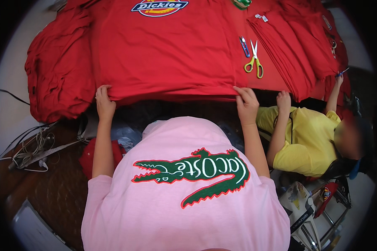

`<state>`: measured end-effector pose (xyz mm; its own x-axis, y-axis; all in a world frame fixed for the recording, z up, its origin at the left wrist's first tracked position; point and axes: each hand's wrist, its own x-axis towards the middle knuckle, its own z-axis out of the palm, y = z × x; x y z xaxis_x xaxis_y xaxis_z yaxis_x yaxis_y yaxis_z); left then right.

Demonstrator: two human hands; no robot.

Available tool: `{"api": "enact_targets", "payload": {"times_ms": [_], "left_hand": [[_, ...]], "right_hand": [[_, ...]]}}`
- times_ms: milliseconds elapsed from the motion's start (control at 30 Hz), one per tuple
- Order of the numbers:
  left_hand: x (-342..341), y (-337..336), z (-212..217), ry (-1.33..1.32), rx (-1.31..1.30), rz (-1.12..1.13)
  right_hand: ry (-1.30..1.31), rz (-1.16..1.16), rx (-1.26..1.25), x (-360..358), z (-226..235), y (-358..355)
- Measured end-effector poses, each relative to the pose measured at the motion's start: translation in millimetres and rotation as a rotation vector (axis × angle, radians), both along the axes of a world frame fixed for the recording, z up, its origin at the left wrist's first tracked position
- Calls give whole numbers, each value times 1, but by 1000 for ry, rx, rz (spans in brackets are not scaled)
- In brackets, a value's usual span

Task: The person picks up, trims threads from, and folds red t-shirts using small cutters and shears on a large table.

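Observation:
A red T-shirt (167, 54) lies spread flat in front of me, with a printed badge on its chest at the far end. My left hand (105, 101) is closed on the near hem at its left corner. At the right end of that same hem, my right hand (247, 103) pinches the cloth between thumb and fingers. The hem runs fairly straight between both hands along the table's near edge. Just beyond my right hand lie scissors with yellow handles (254, 62), slightly open, and blue thread snips (244, 47).
A rumpled heap of red garments (60, 67) is on the left. More red shirts (285, 50) lie folded on the right. Beside me, a co-worker in a yellow shirt (303, 138) holds a small blue tool (342, 72). Tangled cables (37, 146) lie at lower left.

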<state>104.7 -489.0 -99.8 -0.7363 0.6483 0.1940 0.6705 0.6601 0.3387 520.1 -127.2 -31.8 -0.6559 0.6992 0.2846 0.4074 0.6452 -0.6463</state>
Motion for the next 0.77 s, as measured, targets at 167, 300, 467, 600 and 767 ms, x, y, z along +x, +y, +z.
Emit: {"api": "enact_targets", "payload": {"times_ms": [167,300,467,600,767], "left_hand": [[20,-47,-13,51,286,344],[45,-75,-17,-107,609,458],[72,-97,-7,-281,711,540],[75,-109,-12,-310,880,485],[90,-117,-7,-300,842,490]], "right_hand": [[137,-175,99,62,8,-31],[134,-244,68,95,-13,-55],[114,-240,51,114,-28,-66],[76,-212,-61,125,-41,-67],[115,-133,-271,126,-46,-62]]}}
